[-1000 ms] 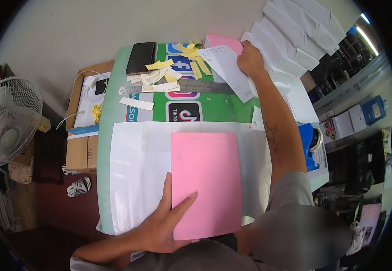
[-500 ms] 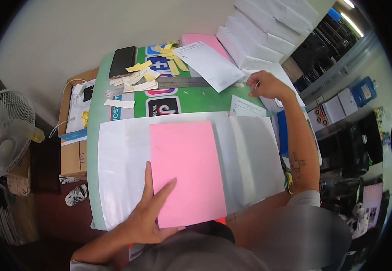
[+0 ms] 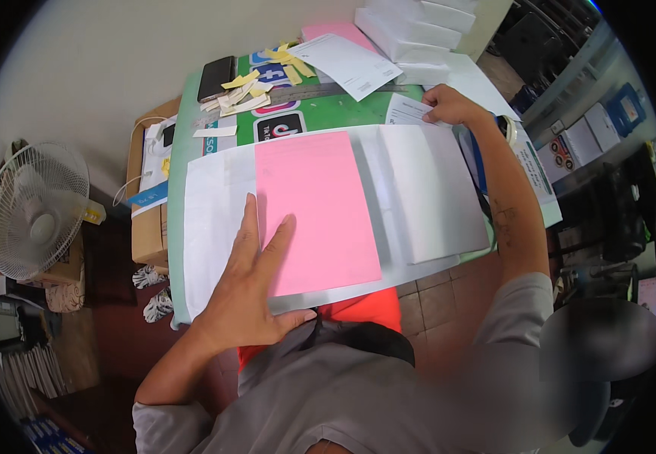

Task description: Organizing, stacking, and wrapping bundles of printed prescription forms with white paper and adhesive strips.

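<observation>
My left hand point(image 3: 246, 299) rests with spread fingers on the left part of a pink paper stack point(image 3: 320, 204). That stack lies on a large white sheet point(image 3: 214, 219), whose right portion point(image 3: 434, 197) is folded over beside it. Up at the back right, my right hand point(image 3: 452, 106) has its fingers closed on the edge of a small printed slip point(image 3: 407, 110). Another printed white paper point(image 3: 347, 64) lies farther back, over pink paper point(image 3: 331, 32).
Yellow and white strips point(image 3: 245, 94), a steel ruler point(image 3: 313, 92) and a dark phone point(image 3: 214, 79) share the green table point(image 3: 180, 144). White stacks point(image 3: 411, 38) stand behind. At left are a cardboard box point(image 3: 146, 242) and a fan point(image 3: 37, 212).
My right hand has come away from the upper pink stack and moved down to the small slip. The folded white portion now shows fully. The view has shifted.
</observation>
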The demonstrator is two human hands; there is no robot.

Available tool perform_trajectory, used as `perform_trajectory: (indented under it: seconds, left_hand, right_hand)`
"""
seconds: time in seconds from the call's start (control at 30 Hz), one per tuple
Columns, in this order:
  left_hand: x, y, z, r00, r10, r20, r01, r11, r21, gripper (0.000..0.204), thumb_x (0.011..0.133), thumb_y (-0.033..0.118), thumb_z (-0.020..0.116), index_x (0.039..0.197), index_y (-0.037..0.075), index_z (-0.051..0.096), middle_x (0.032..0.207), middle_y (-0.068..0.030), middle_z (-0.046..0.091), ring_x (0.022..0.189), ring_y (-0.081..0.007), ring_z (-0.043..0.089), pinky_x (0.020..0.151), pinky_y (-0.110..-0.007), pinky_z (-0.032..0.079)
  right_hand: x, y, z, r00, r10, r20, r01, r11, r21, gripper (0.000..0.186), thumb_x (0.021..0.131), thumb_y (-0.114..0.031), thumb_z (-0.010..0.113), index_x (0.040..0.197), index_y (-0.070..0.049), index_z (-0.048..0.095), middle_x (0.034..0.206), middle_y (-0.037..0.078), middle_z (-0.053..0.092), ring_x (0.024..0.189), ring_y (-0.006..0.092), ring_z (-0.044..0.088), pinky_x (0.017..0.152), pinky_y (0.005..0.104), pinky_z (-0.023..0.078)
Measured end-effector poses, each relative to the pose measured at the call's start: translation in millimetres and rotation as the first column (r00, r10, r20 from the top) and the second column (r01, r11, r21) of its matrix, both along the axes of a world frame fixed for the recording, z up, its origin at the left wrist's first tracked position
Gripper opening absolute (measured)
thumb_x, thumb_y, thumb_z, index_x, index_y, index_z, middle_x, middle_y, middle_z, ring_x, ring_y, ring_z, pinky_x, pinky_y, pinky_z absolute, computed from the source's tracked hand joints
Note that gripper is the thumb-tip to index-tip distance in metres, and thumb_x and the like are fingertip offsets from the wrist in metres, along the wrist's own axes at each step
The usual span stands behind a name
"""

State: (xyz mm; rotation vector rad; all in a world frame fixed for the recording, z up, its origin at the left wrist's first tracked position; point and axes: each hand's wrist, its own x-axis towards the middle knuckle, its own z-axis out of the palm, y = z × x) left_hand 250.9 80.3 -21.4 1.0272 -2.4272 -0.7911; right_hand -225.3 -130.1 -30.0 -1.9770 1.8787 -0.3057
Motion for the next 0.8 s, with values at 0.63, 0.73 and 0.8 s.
perform_trajectory:
  seconds: [0.63, 0.73, 0.8]
  left_hand:
    - [-0.3, 6.1, 8.8, 0.989, 0.029, 0.144, -0.014, 0.994, -0.105, 0.115, 0.065, 0.031, 0.095, 0.161, 0.009, 0.036, 0.169, -0.0333, 0.004, 0.155, -0.0563, 0.010, 0.125, -0.059, 0.022]
    - [0.9, 4.6, 19.4, 0.978, 0.062, 0.201, -0.040, 0.993, -0.111, 0.109, 0.062, 0.031, 0.096, 0.155, 0.005, 0.046, 0.169, -0.0341, 0.009, 0.157, -0.0521, 0.010, 0.126, -0.056, 0.020]
    - [-0.6, -1.0, 25.6, 0.975, 0.030, 0.219, -0.003, 0.993, -0.120, 0.104, 0.065, 0.035, 0.095, 0.152, 0.004, 0.050, 0.169, -0.0337, 0.012, 0.157, -0.0534, 0.010, 0.125, -0.060, 0.020]
  right_hand:
    - [2.5, 66.7, 130.2, 0.968, -0.215, -0.126, -0.006, 0.486, -0.874, 0.025, 0.094, -0.016, 0.072, 0.114, -0.002, 0.075, 0.096, 0.017, 0.077, 0.087, 0.0221, 0.074, 0.080, 0.0337, 0.055]
    - [-2.4, 87.2, 185.6, 0.999, 0.018, 0.046, 0.022, 0.669, -0.743, 0.016, 0.095, -0.011, 0.070, 0.105, 0.000, 0.075, 0.083, -0.001, 0.070, 0.072, 0.0066, 0.061, 0.068, 0.0233, 0.049]
    - [13.8, 130.8, 228.5, 0.995, -0.046, 0.084, 0.090, 0.760, -0.644, 0.009, 0.094, -0.005, 0.071, 0.099, 0.000, 0.076, 0.076, -0.006, 0.066, 0.065, 0.0036, 0.056, 0.061, 0.0199, 0.044]
